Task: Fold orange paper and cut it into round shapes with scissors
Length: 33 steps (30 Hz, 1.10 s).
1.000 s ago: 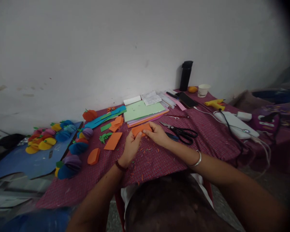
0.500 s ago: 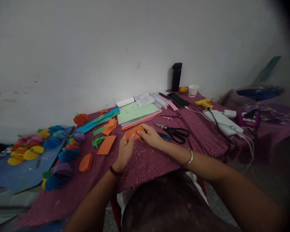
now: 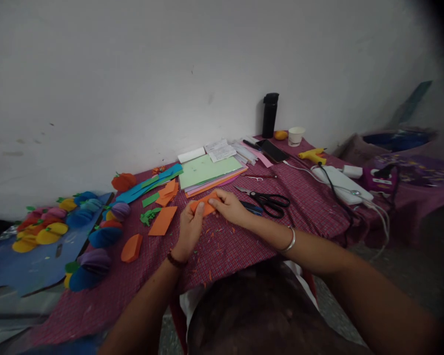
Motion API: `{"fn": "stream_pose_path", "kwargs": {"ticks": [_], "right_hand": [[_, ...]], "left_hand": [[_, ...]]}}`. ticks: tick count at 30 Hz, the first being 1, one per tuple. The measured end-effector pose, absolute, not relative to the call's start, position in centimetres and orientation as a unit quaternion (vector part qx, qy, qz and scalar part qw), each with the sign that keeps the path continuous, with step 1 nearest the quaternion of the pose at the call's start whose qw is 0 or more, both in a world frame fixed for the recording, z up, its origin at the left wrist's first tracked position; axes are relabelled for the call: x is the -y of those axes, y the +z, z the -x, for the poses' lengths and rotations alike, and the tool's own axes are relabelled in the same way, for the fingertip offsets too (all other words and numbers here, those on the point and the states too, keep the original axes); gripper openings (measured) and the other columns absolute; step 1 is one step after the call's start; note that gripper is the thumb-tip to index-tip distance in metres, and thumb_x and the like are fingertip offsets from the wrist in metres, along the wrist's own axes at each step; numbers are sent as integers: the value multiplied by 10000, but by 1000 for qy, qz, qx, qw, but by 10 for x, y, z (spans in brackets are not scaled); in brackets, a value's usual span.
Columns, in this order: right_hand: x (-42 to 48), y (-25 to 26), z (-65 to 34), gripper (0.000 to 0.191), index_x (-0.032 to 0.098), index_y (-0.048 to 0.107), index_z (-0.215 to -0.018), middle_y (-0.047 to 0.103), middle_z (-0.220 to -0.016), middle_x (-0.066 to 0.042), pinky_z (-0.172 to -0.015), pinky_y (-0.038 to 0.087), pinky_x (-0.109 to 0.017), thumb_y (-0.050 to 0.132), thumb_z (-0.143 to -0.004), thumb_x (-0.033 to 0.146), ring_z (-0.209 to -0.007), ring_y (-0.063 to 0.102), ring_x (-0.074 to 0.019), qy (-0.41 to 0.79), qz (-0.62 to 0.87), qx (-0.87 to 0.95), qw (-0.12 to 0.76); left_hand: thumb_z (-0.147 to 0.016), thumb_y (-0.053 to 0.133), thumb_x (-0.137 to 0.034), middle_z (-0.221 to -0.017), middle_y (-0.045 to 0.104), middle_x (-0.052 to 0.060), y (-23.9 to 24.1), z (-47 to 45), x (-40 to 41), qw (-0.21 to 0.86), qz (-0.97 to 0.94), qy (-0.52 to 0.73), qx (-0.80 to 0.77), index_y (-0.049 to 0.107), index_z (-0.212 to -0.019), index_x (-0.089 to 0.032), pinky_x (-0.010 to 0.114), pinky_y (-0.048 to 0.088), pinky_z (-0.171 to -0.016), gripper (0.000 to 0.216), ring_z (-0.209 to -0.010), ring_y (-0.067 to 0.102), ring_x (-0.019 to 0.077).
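Observation:
Both my hands hold a folded orange paper strip (image 3: 207, 203) just above the maroon checked tablecloth (image 3: 229, 246). My left hand (image 3: 190, 230) pinches its left end, thumb on top. My right hand (image 3: 231, 209) grips the right end with curled fingers. Black-handled scissors (image 3: 268, 201) lie just right of my right hand. An orange paper rectangle (image 3: 163, 220) and smaller orange pieces (image 3: 168, 193) lie to the left of my hands, beside green scraps (image 3: 150, 215). A folded orange shape (image 3: 131, 248) rests nearer the left front.
A stack of coloured paper sheets (image 3: 210, 172) sits behind my hands. Paper fruit shapes (image 3: 59, 222) crowd a blue board (image 3: 29, 266) at left. At right lie a phone (image 3: 274, 150), black bottle (image 3: 269, 115), paper cup (image 3: 296, 136), yellow glue gun (image 3: 314, 156) and white cabled devices (image 3: 342, 183).
The view shifted to the right over the second. My hands stay on the orange strip, raising and turning it slightly; nothing else on the cloth has moved.

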State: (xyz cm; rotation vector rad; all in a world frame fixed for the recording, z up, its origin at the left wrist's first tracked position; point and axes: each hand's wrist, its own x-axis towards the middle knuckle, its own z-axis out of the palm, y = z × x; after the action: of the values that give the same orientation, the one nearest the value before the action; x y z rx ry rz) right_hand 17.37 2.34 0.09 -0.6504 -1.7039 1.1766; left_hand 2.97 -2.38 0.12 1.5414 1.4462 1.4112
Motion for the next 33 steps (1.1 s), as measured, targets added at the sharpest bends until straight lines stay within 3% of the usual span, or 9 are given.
{"fn": "stream_pose_path", "kwargs": {"ticks": [4, 9, 12, 15, 19, 21, 26, 33], "right_hand": [[-28, 1, -176, 228, 183, 475, -731, 461, -629, 35, -560, 339, -241, 494, -856, 373, -590, 447, -117, 439, 276, 722, 458], [-35, 7, -183, 150, 159, 533, -716, 467, -665, 32, -573, 311, -235, 575, -749, 300, -623, 421, -108, 438, 265, 776, 370], [-35, 9, -184, 162, 169, 490, -637, 414, -600, 51, -543, 268, -232, 576, -726, 273, -576, 374, -93, 438, 264, 795, 325], [-33, 9, -181, 205, 180, 445, -605, 383, -580, 57, -530, 244, -232, 565, -728, 293, -561, 350, -87, 458, 287, 762, 358], [-29, 9, -176, 245, 181, 455, -630, 399, -596, 59, -526, 250, -228, 600, -698, 365, -557, 346, -82, 528, 301, 672, 423], [-28, 10, -174, 273, 183, 447, -616, 386, -587, 64, -528, 252, -227, 623, -676, 383, -551, 338, -79, 552, 290, 644, 443], [-26, 9, -171, 275, 179, 461, -613, 397, -590, 65, -536, 260, -226, 646, -656, 377, -553, 348, -78, 568, 278, 613, 473], [-31, 3, -170, 252, 173, 481, -612, 433, -591, 55, -543, 281, -228, 633, -655, 370, -568, 378, -85, 560, 282, 627, 463]], "left_hand": [[-832, 605, -360, -664, 522, -24, 10, -25, 24, 230, -621, 546, -513, 577, -741, -169, 233, 369, -585, 214, -612, 447, 108], [-774, 634, -291, -552, 416, -47, 21, -8, 20, 246, -692, 441, -516, 534, -605, -166, 230, 288, -526, 233, -539, 361, 92], [-737, 676, -292, -535, 419, -49, 21, -3, 17, 294, -687, 416, -518, 539, -580, -159, 225, 275, -510, 247, -524, 357, 86], [-725, 709, -311, -616, 525, -33, 14, -7, 15, 375, -608, 495, -495, 594, -685, -156, 216, 340, -540, 197, -562, 439, 89], [-686, 765, -289, -801, 641, 0, 3, -18, 14, 443, -503, 615, -416, 634, -848, -162, 244, 450, -700, 244, -707, 567, 108], [-675, 778, -286, -793, 647, 4, 0, -22, 13, 442, -478, 641, -407, 631, -805, -155, 253, 458, -727, 237, -718, 577, 109], [-634, 810, -295, -567, 512, -56, 5, -22, 14, 375, -467, 671, -438, 527, -619, -156, 200, 371, -556, 315, -529, 435, 63], [-843, 599, -464, -513, 456, -27, 11, -17, 18, 298, -540, 605, -504, 509, -542, -161, 227, 299, -493, 437, -500, 388, 83]]}}
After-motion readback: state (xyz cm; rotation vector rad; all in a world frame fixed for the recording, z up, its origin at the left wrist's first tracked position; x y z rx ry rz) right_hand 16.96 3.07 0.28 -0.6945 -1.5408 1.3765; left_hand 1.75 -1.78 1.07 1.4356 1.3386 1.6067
